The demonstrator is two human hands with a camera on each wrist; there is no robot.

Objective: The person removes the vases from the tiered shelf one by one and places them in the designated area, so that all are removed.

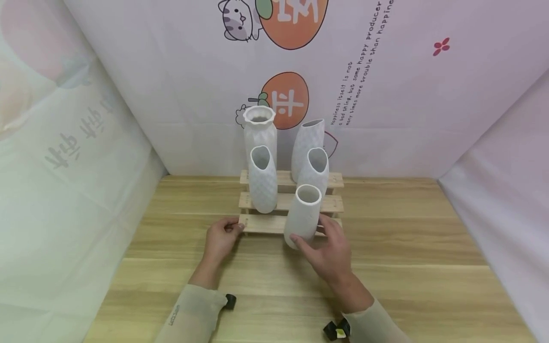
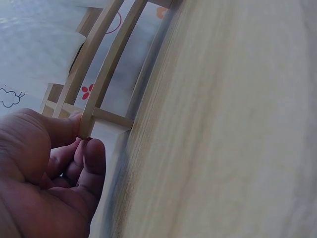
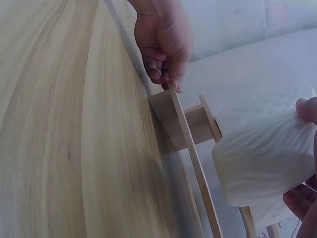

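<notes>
My right hand [image 1: 333, 251] grips a white vase [image 1: 302, 223] with a round mouth, thumb on its near side and fingers round its right. The vase is slightly tilted and overlaps the lowest shelf of a three-step wooden rack [image 1: 263, 223]. In the right wrist view, fine wavy ridges cover the vase [image 3: 265, 161], whose base hangs above the front slat. My left hand [image 1: 220, 239] pinches the left end of the rack's lowest slat. The left wrist view shows the thumb [image 2: 64, 130] on the slat's corner, with curled fingers beneath.
On the rack stand a ruffled-rim vase [image 1: 260, 136] at back left, a slant-mouthed vase [image 1: 308, 138] at back right, and middle-step vases at left [image 1: 263, 188] and right [image 1: 314, 178]. Printed cloth [image 1: 386, 147] walls the wood-grain table [image 1: 399, 238] behind and at both sides.
</notes>
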